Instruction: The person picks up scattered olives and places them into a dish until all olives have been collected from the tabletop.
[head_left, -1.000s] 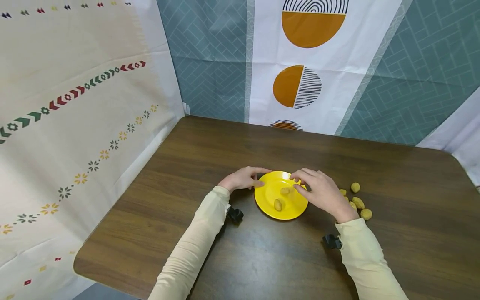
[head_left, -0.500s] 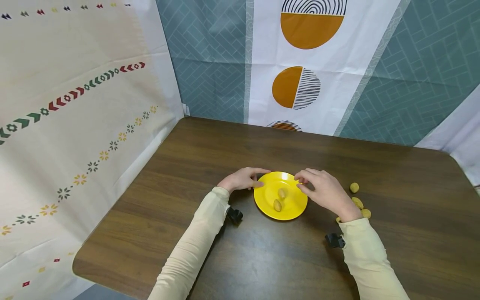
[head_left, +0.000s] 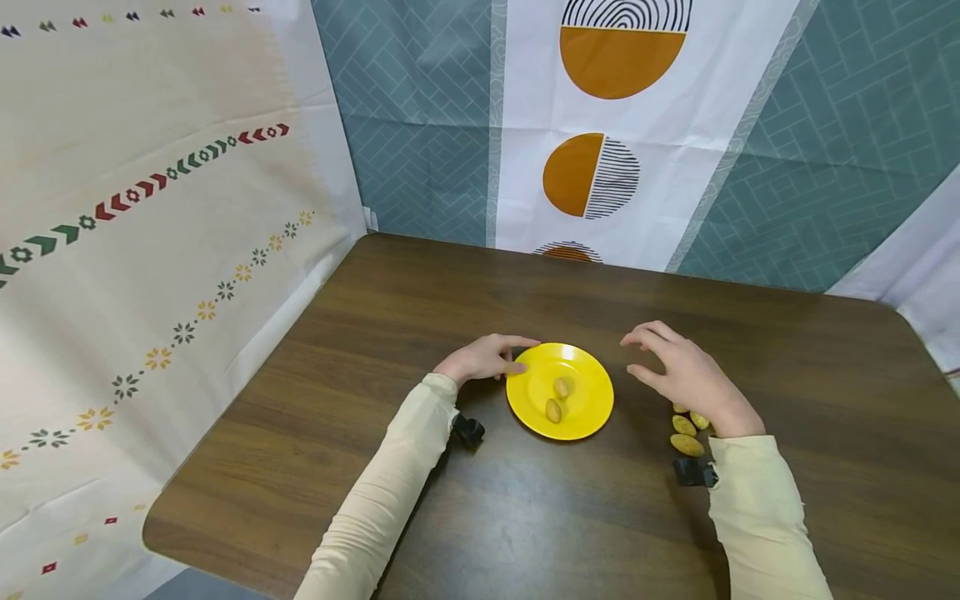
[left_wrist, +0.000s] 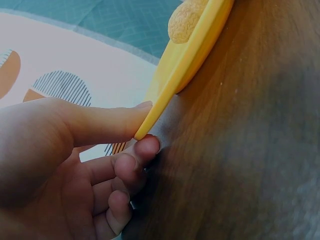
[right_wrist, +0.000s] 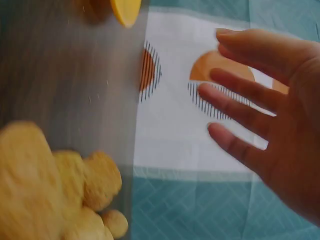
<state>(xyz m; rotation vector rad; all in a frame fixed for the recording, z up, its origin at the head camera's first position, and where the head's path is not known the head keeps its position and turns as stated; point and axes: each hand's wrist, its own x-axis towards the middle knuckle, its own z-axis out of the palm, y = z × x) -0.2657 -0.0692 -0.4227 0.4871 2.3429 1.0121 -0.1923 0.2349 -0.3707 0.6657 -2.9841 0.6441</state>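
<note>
A round yellow plate (head_left: 588, 412) lies on the table with two small potatoes (head_left: 553, 410) near its middle. My left hand (head_left: 480, 358) pinches the plate's left rim. In the left wrist view the thumb lies on top of the rim (left_wrist: 165, 95) and the curled fingers are under it; one potato (left_wrist: 185, 24) shows on the plate. To the right of the plate, my right hand (head_left: 693, 375) hovers with fingers spread and nothing in them. Below and beside it lie several more potatoes (head_left: 686, 446), partly hidden by the hand and wrist in the head view.
The brown wooden table (head_left: 555, 517) reaches back to a patterned cloth (head_left: 420, 167), and a white cloth (head_left: 187, 250) hangs along its left edge. A black wrist camera (head_left: 468, 431) is on the left sleeve, another (head_left: 690, 472) on the right.
My right hand has moved away from over the plate to the right, toward the loose potatoes. One potato on the plate has rolled slightly left. My left hand has stayed at the rim.
</note>
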